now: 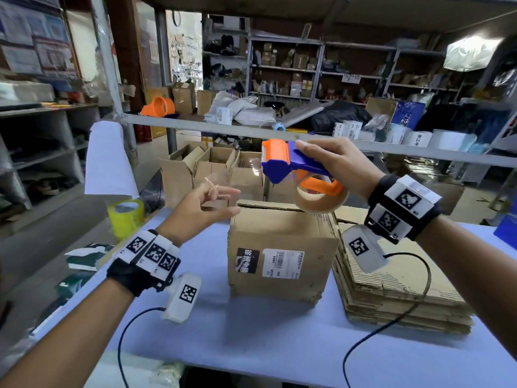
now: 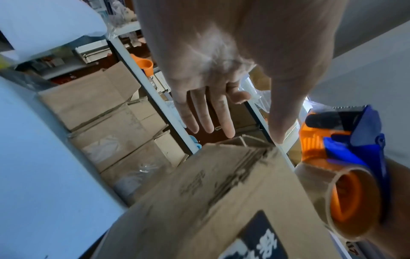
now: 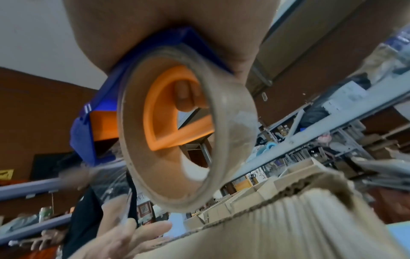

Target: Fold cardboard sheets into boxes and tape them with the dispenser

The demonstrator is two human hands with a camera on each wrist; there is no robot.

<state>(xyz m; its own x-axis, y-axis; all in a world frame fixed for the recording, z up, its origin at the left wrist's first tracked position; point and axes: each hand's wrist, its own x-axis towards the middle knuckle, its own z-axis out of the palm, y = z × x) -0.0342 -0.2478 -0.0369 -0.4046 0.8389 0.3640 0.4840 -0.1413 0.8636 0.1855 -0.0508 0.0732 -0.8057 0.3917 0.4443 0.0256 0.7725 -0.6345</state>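
Head view: I am gripping the tape dispenser [image 1: 296,166] in my right hand [image 1: 340,166], lifted above the folded box [image 1: 282,247] standing on the bench [image 1: 265,340]; flat cardboard sheets [image 1: 402,292] are lying stacked just beside it. My left hand [image 1: 200,212] is hovering with loose, spread fingers, gripping nothing I can make out. Left wrist view: fingers [image 2: 206,112] are stretching straight past the box's edge. Right wrist view: the tape roll [image 3: 188,128] is hanging over the box top [image 3: 288,226].
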